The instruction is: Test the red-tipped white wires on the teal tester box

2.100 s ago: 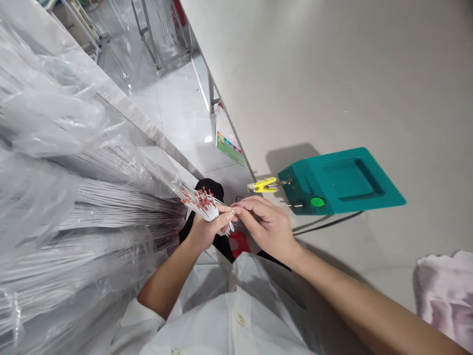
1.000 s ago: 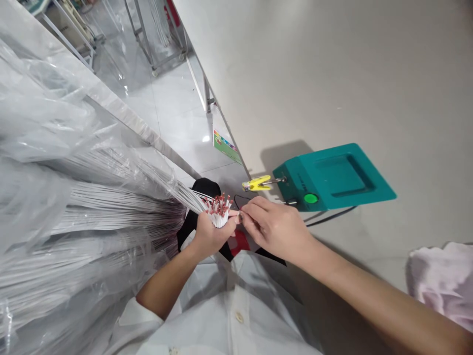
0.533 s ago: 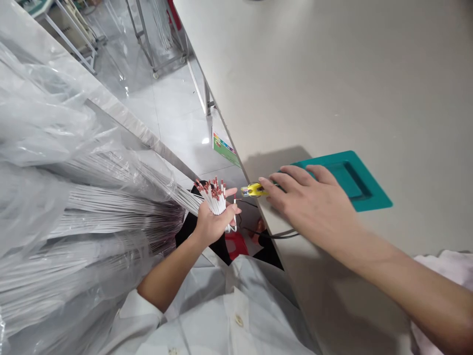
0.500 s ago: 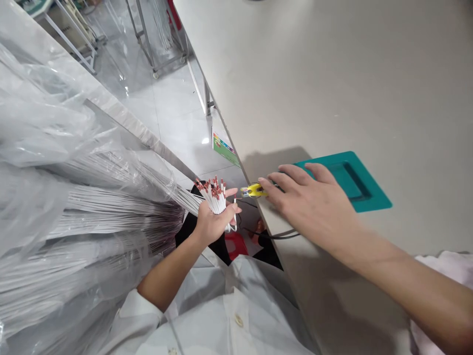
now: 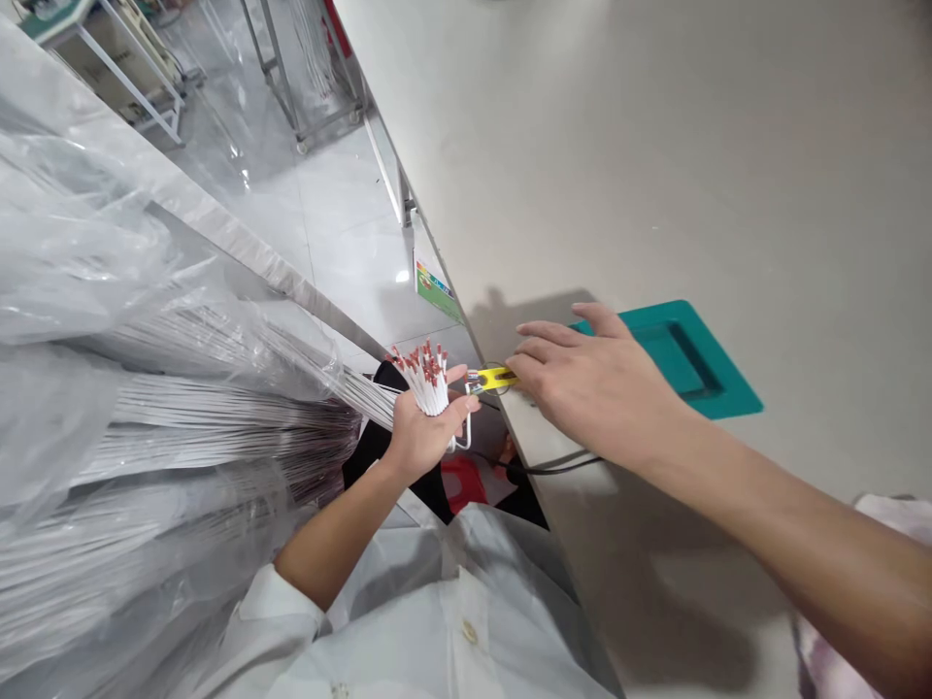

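My left hand (image 5: 426,432) is closed round a bundle of thin white wires (image 5: 429,388) with reddish ends pointing up. One bent white wire (image 5: 468,427) stands apart, its end at the tip of a small yellow hand tool (image 5: 493,379). The tool has a metal-looking tip and juts past the table edge; its exact kind is unclear. Over its rear end my right hand (image 5: 601,388) is curled, palm down, gripping it, with the thumb hidden. Behind the right fingers lies a teal tray (image 5: 717,388) on the table.
The pale table (image 5: 655,175) fills the right side. Plastic-wrapped bundles of long white wires (image 5: 218,408) lie along the left. A black cable (image 5: 560,469) runs over the table edge. Farther off stand a wheeled metal frame (image 5: 281,78) and a green-and-white box (image 5: 435,282).
The yellow tool's tip has met the end of the single bent wire, where a gap showed before. My right fingers have curled in more. The left hand keeps its bundle.
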`<move>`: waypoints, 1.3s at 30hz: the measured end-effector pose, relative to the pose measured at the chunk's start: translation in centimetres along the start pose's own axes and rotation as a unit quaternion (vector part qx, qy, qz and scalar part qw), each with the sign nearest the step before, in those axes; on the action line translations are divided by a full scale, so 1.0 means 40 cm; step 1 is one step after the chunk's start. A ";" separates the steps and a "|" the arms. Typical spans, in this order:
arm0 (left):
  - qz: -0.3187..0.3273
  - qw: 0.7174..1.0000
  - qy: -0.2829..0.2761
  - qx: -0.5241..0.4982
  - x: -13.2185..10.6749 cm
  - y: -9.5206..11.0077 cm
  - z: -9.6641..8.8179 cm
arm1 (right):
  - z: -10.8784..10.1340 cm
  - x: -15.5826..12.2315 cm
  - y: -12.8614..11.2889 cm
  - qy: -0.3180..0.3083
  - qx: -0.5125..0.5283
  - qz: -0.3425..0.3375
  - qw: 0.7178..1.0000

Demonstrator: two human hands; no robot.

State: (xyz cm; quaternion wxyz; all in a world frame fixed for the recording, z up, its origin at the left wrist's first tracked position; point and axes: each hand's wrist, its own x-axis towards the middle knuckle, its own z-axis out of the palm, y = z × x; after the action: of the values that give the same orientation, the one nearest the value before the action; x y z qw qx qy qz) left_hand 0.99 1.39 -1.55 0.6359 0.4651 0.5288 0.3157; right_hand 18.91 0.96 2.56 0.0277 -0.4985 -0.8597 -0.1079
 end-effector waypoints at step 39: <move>0.091 0.992 -0.079 -0.044 -0.063 -0.027 -0.084 | 0.073 -0.015 -0.209 0.155 0.719 0.247 0.631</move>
State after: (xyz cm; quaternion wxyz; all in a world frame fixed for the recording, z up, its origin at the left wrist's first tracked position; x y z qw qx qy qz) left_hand -2.96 -0.39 -1.61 0.6644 0.5061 0.4181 0.3574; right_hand 12.19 -2.94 -1.69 0.5362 -0.4902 -0.4921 0.4796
